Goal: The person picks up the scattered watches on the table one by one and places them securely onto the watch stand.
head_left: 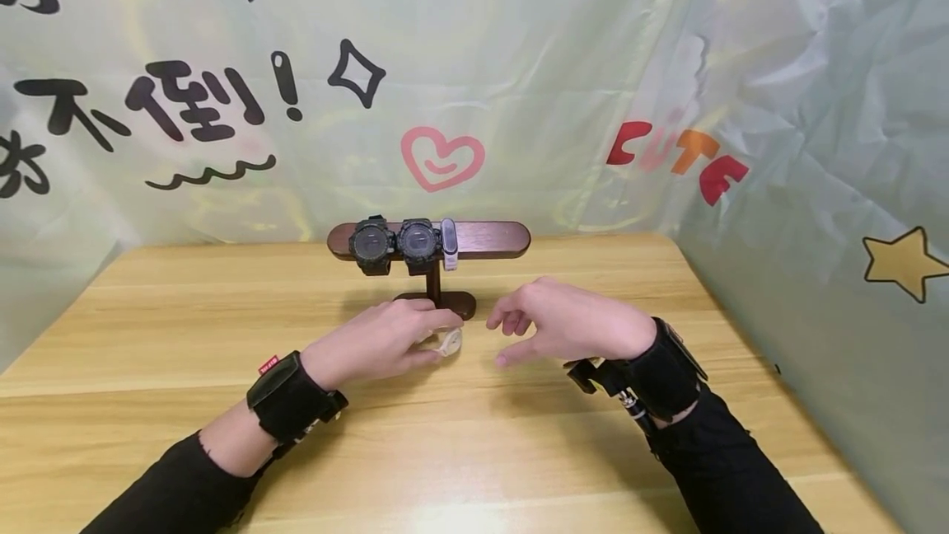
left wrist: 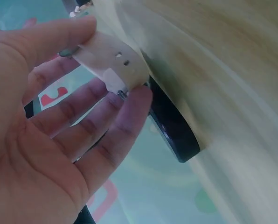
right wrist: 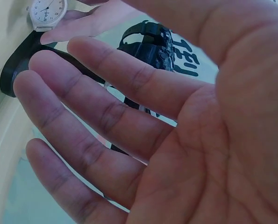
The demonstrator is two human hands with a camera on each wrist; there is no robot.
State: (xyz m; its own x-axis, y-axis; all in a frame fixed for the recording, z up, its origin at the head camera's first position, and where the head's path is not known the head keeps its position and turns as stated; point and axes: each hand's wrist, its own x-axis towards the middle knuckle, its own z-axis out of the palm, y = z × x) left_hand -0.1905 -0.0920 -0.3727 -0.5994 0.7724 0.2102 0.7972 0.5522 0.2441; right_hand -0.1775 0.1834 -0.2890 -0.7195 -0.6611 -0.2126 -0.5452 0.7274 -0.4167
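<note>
A white wristwatch (head_left: 451, 342) with a round dial is pinched between the thumb and fingers of my left hand (head_left: 389, 339), low over the table just before the stand's foot. In the left wrist view its pale strap (left wrist: 112, 58) shows holes and a buckle near a fingertip. The dial faces the right wrist view, where the watch (right wrist: 48, 10) hangs at top left. My right hand (head_left: 574, 321) is held to the right of the watch, fingers apart and slightly bent, with nothing in it.
Behind the hands stands a dark wooden watch stand (head_left: 493, 239). On its bar hang two black watches (head_left: 372, 244) and a slim light-strapped band (head_left: 449, 244). A printed cloth backdrop (head_left: 563, 105) rises behind and to the right of the wooden table (head_left: 185, 303).
</note>
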